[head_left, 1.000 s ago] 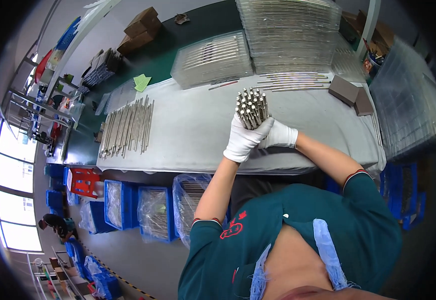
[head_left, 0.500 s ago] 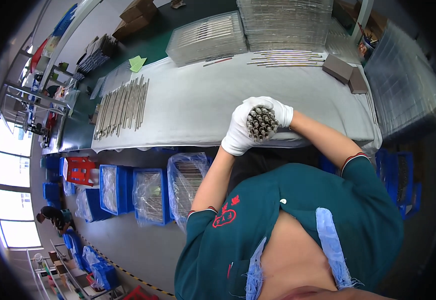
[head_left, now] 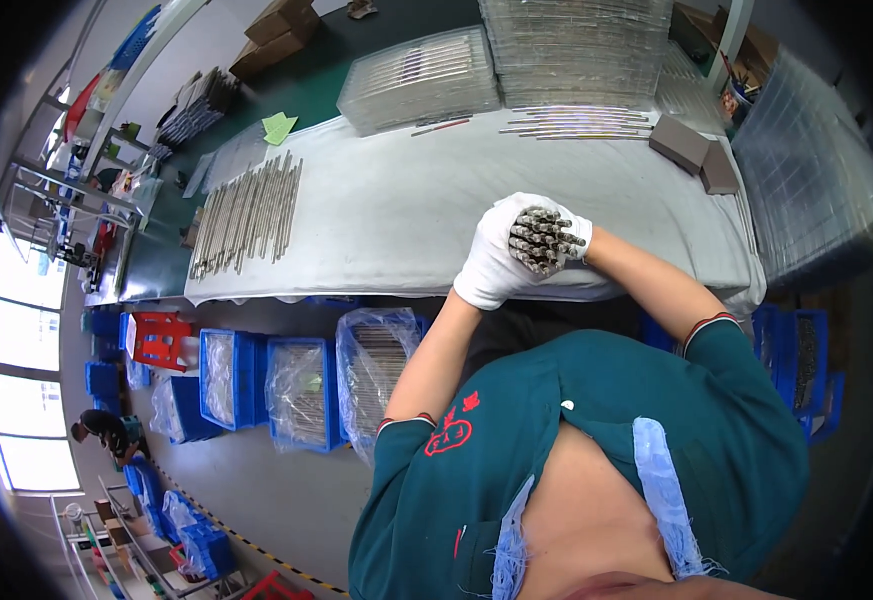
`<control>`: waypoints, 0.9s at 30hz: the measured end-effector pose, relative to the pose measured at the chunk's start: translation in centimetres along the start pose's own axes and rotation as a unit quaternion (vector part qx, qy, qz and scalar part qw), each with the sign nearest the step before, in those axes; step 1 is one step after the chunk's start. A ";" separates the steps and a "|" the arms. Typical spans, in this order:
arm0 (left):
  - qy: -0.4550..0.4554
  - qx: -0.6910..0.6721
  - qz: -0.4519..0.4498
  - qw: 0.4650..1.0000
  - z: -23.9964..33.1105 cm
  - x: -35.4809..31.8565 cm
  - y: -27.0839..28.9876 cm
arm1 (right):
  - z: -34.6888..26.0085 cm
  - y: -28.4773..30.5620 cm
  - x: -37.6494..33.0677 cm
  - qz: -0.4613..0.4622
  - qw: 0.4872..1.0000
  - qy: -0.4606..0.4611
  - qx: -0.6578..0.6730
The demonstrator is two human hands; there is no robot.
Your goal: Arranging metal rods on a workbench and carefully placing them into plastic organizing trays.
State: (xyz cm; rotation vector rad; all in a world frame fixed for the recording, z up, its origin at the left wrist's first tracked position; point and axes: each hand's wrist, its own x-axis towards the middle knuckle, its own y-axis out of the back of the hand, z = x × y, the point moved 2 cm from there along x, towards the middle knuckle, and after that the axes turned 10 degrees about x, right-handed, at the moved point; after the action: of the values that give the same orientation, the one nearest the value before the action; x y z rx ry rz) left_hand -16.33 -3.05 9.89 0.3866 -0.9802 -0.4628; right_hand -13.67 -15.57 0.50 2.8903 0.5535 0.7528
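White-gloved, my left hand is wrapped round a bundle of metal rods. My right hand, gloved the same, sits behind the bundle and is mostly hidden by it, so I cannot tell how its fingers are set. A second ago the bundle leaned away from me over the cloth; now it is above the cloth's near edge, its ends turned up toward my eyes. Half a second ago those ends faced me more squarely; now they slant to the right.

The cloth is pale grey, over part of a green table. Loose rods lie side by side at its left end. Along its far edge are clear boxes and a row of rods, with two grey-brown blocks at its far right corner. Green paper lies past its far left corner. Below its near edge stand blue bins; farther left, a red stool and a bending person.

My green shirt bears a red emblem with lettering.
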 end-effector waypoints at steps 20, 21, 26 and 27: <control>0.421 -0.338 0.253 0.803 -8.8 1.4 -0.7 | -5.1 -0.8 1.7 0.039 0.974 -0.222 0.030; 0.409 -0.326 0.228 0.821 -8.4 1.1 -1.0 | -6.5 -0.8 0.8 0.040 0.942 -0.296 0.151; 0.299 -0.069 0.017 0.952 -5.1 -1.2 -0.8 | -9.0 2.0 -4.6 0.095 0.772 -0.434 0.455; 0.235 0.113 -0.013 0.965 -4.2 -1.2 0.0 | -9.6 2.7 -5.6 0.112 0.743 -0.466 0.468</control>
State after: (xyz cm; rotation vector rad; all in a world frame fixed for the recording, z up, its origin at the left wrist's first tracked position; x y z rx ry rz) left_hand -13.34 -1.95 6.94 0.6828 -0.5644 -0.2631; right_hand -22.05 -20.09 6.86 3.5605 0.4942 -1.3900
